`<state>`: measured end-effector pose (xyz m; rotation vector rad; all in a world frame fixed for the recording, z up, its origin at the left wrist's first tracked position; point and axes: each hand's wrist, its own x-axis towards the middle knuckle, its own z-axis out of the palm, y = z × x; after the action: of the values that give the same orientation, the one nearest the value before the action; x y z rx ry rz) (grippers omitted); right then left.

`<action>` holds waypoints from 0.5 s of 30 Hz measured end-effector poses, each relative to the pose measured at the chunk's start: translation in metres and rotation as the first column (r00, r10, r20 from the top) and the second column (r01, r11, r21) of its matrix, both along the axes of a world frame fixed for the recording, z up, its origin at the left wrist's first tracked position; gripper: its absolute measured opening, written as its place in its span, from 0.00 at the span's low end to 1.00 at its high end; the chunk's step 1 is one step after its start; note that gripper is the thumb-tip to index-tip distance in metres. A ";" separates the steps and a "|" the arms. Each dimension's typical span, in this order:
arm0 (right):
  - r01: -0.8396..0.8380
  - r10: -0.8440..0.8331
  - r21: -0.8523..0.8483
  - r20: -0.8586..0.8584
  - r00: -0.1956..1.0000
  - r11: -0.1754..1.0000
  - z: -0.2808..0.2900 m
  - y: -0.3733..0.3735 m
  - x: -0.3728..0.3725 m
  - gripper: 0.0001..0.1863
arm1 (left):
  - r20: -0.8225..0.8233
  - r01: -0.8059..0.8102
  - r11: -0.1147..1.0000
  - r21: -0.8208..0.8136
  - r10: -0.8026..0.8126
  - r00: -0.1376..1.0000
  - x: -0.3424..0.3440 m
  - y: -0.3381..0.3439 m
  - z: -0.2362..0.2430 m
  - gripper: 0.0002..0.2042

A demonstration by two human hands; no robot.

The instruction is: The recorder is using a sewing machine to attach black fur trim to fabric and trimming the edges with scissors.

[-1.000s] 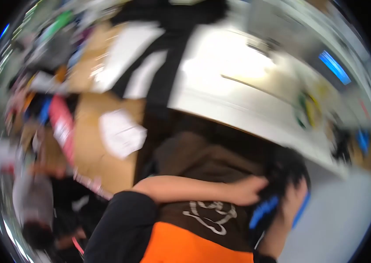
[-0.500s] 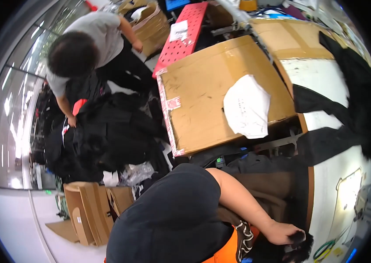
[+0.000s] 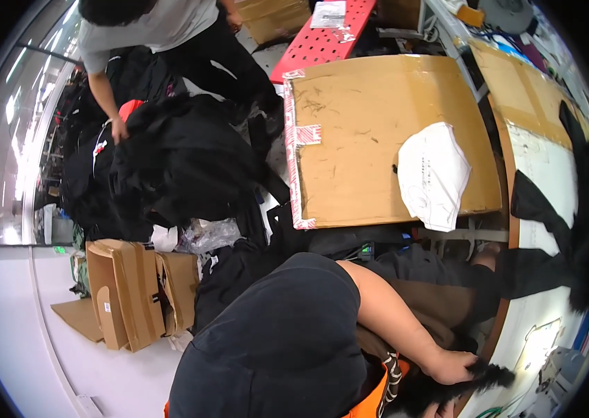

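Observation:
My left hand (image 3: 451,367) is closed on a black furry piece (image 3: 495,377), whose fluffy end sticks out past the fingers toward the worktable. At the bottom edge the curled fingers of my right hand (image 3: 440,409) show only in part, against the lower part of the same dark piece. The rest of that hand is cut off by the frame. Both hands are beside the edge of a white worktable (image 3: 528,317). Brown and black cloth (image 3: 434,302) lies beyond my left forearm.
A large cardboard box (image 3: 357,139) with a white cloth piece (image 3: 435,177) stands ahead. Black garment pieces (image 3: 535,273) drape over the worktable. At far left a co-worker (image 3: 162,28) handles a heap of black garments (image 3: 176,167). Folded cartons (image 3: 124,296) stand at the left wall.
The view has shifted, so the box and co-worker sit higher in it. Fingers of my right hand have come into sight at the bottom. More of the furry piece now shows beyond my left hand.

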<state>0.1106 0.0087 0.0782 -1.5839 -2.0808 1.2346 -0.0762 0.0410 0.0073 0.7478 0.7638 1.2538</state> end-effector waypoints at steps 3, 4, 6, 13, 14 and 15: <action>-0.204 0.207 -0.034 0.125 0.970 0.978 0.011 0.011 -0.006 0.17 | 0.040 -0.038 0.999 0.000 0.038 0.998 -0.024 -0.006 0.010 0.10; -0.186 0.209 -0.147 0.162 0.964 0.971 0.013 0.013 -0.009 0.18 | 0.096 -0.005 1.000 -0.030 0.008 0.995 -0.033 -0.009 0.014 0.09; -0.176 0.230 -0.251 0.206 0.951 0.952 0.016 0.018 -0.017 0.19 | 0.114 -0.077 0.995 0.067 0.069 0.991 -0.037 -0.010 0.008 0.07; -0.397 0.453 -0.255 0.220 0.864 0.881 0.017 0.027 -0.028 0.19 | 0.155 -0.058 0.997 0.054 0.049 0.987 -0.057 -0.018 0.006 0.13; -0.393 0.455 -0.263 0.239 0.858 0.881 0.015 0.027 -0.025 0.19 | 0.164 -0.057 0.997 0.056 0.047 0.985 -0.056 -0.018 0.006 0.13; -0.388 0.456 -0.274 0.256 0.853 0.880 0.014 0.026 -0.023 0.19 | 0.169 -0.045 0.997 0.059 0.035 0.985 -0.055 -0.018 0.004 0.12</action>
<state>0.0873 0.0346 0.0924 -1.5362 -2.6973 1.4668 -0.1315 0.0230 0.0113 0.6697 0.6068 1.3637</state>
